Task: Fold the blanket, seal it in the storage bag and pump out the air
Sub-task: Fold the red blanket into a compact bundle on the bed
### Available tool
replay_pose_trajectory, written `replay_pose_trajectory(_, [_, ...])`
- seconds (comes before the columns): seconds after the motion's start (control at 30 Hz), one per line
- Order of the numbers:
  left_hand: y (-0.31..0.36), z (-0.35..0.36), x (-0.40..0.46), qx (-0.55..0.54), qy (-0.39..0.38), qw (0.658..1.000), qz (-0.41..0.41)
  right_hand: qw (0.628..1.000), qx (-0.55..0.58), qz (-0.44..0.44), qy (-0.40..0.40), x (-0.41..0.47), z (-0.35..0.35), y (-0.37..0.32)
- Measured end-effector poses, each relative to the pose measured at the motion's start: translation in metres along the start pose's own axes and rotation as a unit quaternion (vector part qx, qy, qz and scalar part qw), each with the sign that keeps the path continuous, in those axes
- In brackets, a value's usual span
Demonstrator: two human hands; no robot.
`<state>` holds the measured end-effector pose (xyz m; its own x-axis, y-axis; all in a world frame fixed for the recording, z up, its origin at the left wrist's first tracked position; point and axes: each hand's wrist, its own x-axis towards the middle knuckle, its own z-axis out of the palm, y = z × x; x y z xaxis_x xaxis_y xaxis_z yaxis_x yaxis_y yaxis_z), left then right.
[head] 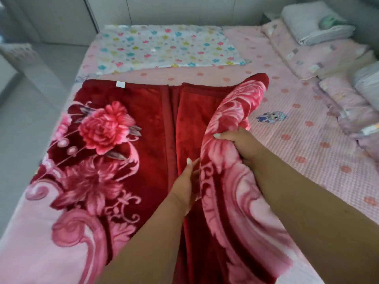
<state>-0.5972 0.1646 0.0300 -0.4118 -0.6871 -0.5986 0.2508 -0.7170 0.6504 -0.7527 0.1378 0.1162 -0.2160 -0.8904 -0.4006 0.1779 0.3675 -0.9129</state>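
The blanket (123, 152), deep red plush with pink roses, covers the lower left and middle of the frame on the bed (307, 165), its left side already folded in toward the centre. The right hand (240, 144) has its grip clenched round the thick rolled right edge, lifting it just right of centre. The left hand (187, 187) lies just beside it at lower centre, fingers straight and relaxed against the fabric, grasping nothing that I can see.

It looks thick, soft and fairly heavy, so it will sag and drag rather than hold a crease. The pile seems grippy, not slippery. I'd take it by the bound edge, hands apart, and carry the flap over rather than fling it.

The flowered storage bag (164, 48) lies flat in the upper middle, well apart.
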Motion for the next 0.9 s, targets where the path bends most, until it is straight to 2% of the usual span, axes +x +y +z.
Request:
replay_pose_trajectory(0.13, [0.041, -0.080, -0.045, -0.133, -0.002, 0.991, 0.027, 0.996, -0.050, -0.057, -0.037, -0.012, 0.124, -0.006])
replay_pose_trajectory(0.37, [0.071, -0.278, -0.132, -0.201, 0.095, 0.973, 0.062, 0.961, -0.238, -0.112, -0.092, -0.034, 0.337, 0.040])
replay_pose_trajectory(0.47, [0.073, -0.347, -0.164, -0.212, 0.136, 0.966, 0.053, 0.913, -0.362, -0.121, -0.147, -0.042, 0.420, 0.080])
replay_pose_trajectory(0.57, [0.066, -0.396, -0.183, -0.166, 0.178, 0.969, 0.043, 0.865, -0.433, -0.030, -0.251, -0.051, 0.472, 0.134])
replay_pose_trajectory(0.63, [0.059, -0.422, -0.184, -0.139, 0.209, 0.967, 0.044, 0.840, -0.465, -0.014, -0.280, -0.056, 0.484, 0.161])
replay_pose_trajectory(0.67, [0.056, -0.431, -0.183, -0.126, 0.211, 0.969, 0.040, 0.839, -0.476, -0.029, -0.261, -0.057, 0.484, 0.169])
replay_pose_trajectory(0.8, [0.064, -0.443, -0.175, -0.070, 0.233, 0.970, -0.018, 0.886, -0.425, -0.146, -0.119, -0.050, 0.466, 0.184])
replay_pose_trajectory(0.9, [0.079, -0.428, -0.165, 0.065, 0.250, 0.964, -0.056, 0.913, -0.366, -0.164, -0.073, -0.041, 0.452, 0.188])
